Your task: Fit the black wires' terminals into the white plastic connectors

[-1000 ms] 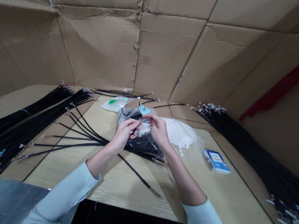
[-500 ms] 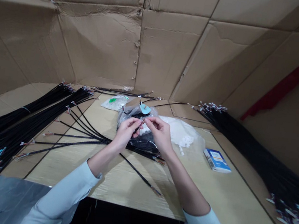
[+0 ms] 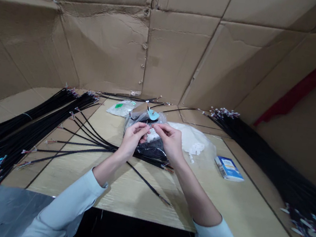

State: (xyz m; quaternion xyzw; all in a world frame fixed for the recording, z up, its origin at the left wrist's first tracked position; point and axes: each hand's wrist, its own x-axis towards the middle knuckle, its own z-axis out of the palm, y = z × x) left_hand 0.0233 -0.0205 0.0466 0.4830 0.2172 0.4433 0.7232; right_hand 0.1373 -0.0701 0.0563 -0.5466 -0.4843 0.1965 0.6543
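Observation:
Over the middle of the table, my left hand [image 3: 132, 139] is closed in a pinch, thumb against fingers. What lies in that pinch is too small to make out. My right hand [image 3: 170, 140] pinches a thin reddish wire [image 3: 153, 126], its fingertips almost meeting those of the left. Just beneath both hands lies a clear plastic bag [image 3: 153, 148] with dark and white contents. Several black cables [image 3: 91, 136] with bare coloured wire ends fan out to the left, under my left wrist. One more cable [image 3: 147, 182] lies in front.
Large bundles of black cables lie at left [image 3: 27, 129] and right [image 3: 260, 156]. A light blue disc [image 3: 153, 115] rests behind my hands, near a small bag with a green label [image 3: 120, 107]. At right are a white bag [image 3: 187, 135] and a blue-white box [image 3: 230, 169]. Cardboard walls [image 3: 106, 45] surround the table.
Both hands stay in nearly the same place; their fingertips have shifted slightly around the small piece between them. Nothing else has visibly moved.

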